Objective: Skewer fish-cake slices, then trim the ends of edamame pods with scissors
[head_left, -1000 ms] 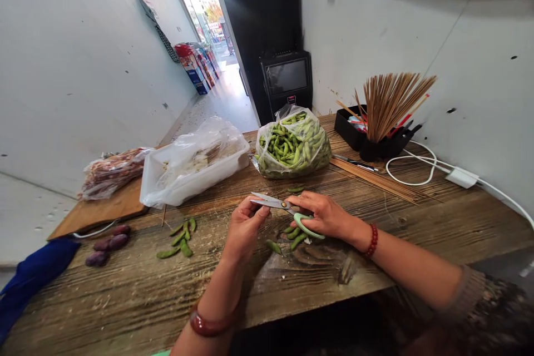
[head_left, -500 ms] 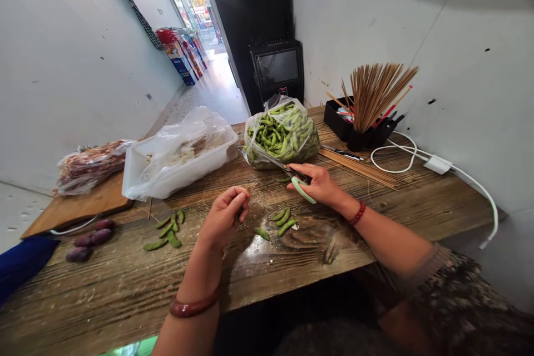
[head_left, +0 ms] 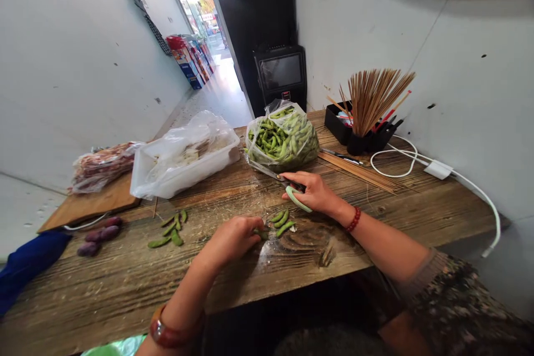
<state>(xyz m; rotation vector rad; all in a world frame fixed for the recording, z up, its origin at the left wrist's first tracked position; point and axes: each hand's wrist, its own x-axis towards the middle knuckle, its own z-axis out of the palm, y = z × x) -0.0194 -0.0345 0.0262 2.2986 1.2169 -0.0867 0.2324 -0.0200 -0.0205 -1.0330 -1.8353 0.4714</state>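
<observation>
My left hand (head_left: 236,239) is low over the wooden table, its thumb and fingertips closed round a green edamame pod (head_left: 262,233) that is partly hidden by the fingers. Just right of it lies a small group of edamame pods (head_left: 285,228). My right hand (head_left: 312,194) grips scissors (head_left: 298,200) by their pale green handle, blades pointing left in front of a clear plastic bag of edamame (head_left: 283,139). Farther left, several more pods (head_left: 169,233) rest in a loose pile on the wood.
A white plastic tub (head_left: 187,169) with a bag in it stands at the back left, near bagged meat (head_left: 104,167) on a cutting board (head_left: 92,206). Purple tubers (head_left: 102,233) lie in front. Bamboo skewers (head_left: 375,100), a black holder (head_left: 359,142) and a white cable (head_left: 475,200) occupy the right.
My left hand has moved right and down to the table, closing on the pod that lay there. My right hand, with the scissors, has shifted slightly left. The view has tilted a little.
</observation>
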